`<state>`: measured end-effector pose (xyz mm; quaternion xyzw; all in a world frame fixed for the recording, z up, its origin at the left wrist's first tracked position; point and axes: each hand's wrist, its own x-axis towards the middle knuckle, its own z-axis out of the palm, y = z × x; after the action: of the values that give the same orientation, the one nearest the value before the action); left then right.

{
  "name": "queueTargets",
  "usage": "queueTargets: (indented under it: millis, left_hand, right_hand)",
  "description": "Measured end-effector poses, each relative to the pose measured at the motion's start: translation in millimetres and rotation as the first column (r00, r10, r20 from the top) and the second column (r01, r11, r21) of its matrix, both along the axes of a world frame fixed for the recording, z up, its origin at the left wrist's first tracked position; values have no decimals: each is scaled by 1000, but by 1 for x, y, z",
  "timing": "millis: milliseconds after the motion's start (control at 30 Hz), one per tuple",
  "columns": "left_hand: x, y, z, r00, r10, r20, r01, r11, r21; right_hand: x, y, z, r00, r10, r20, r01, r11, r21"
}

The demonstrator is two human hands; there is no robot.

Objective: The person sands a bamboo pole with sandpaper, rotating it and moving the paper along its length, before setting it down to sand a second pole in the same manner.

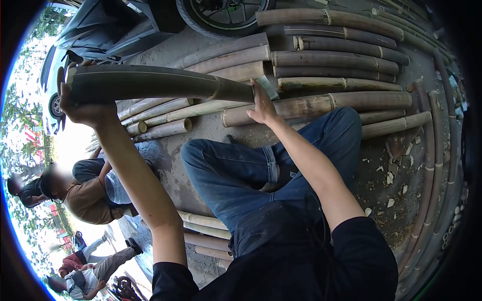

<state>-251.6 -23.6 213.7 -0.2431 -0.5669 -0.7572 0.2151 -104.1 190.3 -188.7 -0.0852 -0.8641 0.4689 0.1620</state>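
I hold up a dark bamboo pole [150, 84] lengthwise across the view, its near end large at the left. My left hand [90, 111] is wrapped round that end from below, with fingertips showing at its edge. At the narrower far end, my right hand [263, 106] cups the bamboo, fingers against the end and thumb spread below it. A pale greenish sheet [268, 87] shows just behind my right fingers. Beneath the right hand lies a thick bamboo pole [301, 105] on the ground.
Bamboo poles [341, 60] lie in rows ahead. A motorcycle wheel [226, 15] stands at the top. Broken chips [390, 188] litter the ground at right, beside long poles [430, 170]. A seated person [88, 200] and other people are at left.
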Motion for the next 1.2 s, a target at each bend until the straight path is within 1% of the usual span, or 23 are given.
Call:
queueTargets:
  millis: [33,67,133,167,200,233,267,300,367,500,533,567,600,667,700,767,800,867,933,1000,1067,1133,1200]
  left_hand:
    - [-4,-3,0,999,-47,3,47,999,8]
    - [-7,-5,0,999,-49,-11,49,999,9]
    - [-10,-6,-1,981,-196,8,196,980,20]
    - [-11,-6,1,974,-226,0,226,974,-16]
    - [-12,-5,2,973,-229,-7,229,973,-20]
    - [-7,3,2,981,-192,-20,193,981,13]
    - [-4,8,1,988,-154,-29,155,987,47]
    - [-3,4,1,982,-188,3,188,982,10]
    - [-3,2,1,986,-170,5,170,985,-17]
    - [0,6,3,988,-149,-34,148,989,-30]
    - [3,5,1,989,-143,-36,142,989,-32]
    - [-4,-5,-1,976,-214,-32,213,977,-24]
    - [1,-2,1,977,-213,-32,212,977,-24]
    - [16,8,6,991,-133,9,133,990,-38]
    - [23,13,6,994,-113,-2,113,993,-43]
    - [35,23,7,994,-105,-43,103,993,-50]
    - [37,26,6,993,-102,-61,99,994,-52]
    - [40,26,6,992,-92,-90,88,995,-49]
    - [40,24,5,990,-75,-118,70,997,-43]
    - [39,21,3,991,-67,-120,63,997,-35]
    - [35,19,1,987,-20,-159,17,1000,-17]
    - [31,12,-2,990,-13,-142,11,1000,-14]
    - [31,9,-4,991,-4,-135,5,1000,7]
  right_hand:
    - [-4,6,-20,998,-26,54,25,999,20]
    - [-7,15,-21,989,8,145,6,996,-92]
    - [-12,24,-18,980,54,192,-17,981,-192]
    - [-15,20,-13,982,51,182,-15,981,-194]
    - [-17,12,-10,996,8,89,6,987,-158]
    - [-19,3,-3,1000,-31,-4,30,992,-121]
    - [-22,-5,20,995,-29,-95,16,990,-141]
    - [-24,-13,56,983,-28,-181,-2,987,-160]
    - [-30,-27,121,931,12,-365,-77,984,-163]
    - [-43,-50,229,852,129,-507,-221,967,-126]
    - [-46,-57,253,796,133,-590,-239,965,-106]
    - [-51,-63,278,731,139,-668,-258,963,-82]
    - [-55,-71,302,703,163,-692,-266,963,-43]
    - [-62,-84,351,619,164,-768,-281,959,-22]
    - [-65,-88,372,621,165,-767,-287,958,-27]
    - [-69,-90,400,658,253,-709,-380,925,-23]
    - [-68,-91,398,662,255,-705,-381,924,-23]
    - [-69,-91,393,602,269,-752,-365,930,40]
    - [-63,-88,370,585,251,-771,-341,939,48]
    - [-55,-87,331,622,189,-760,-252,967,35]
    - [-45,-78,285,717,177,-674,-236,972,3]
    - [-39,-70,236,792,158,-589,-184,983,15]
    - [-30,-58,196,844,134,-519,-188,981,-53]
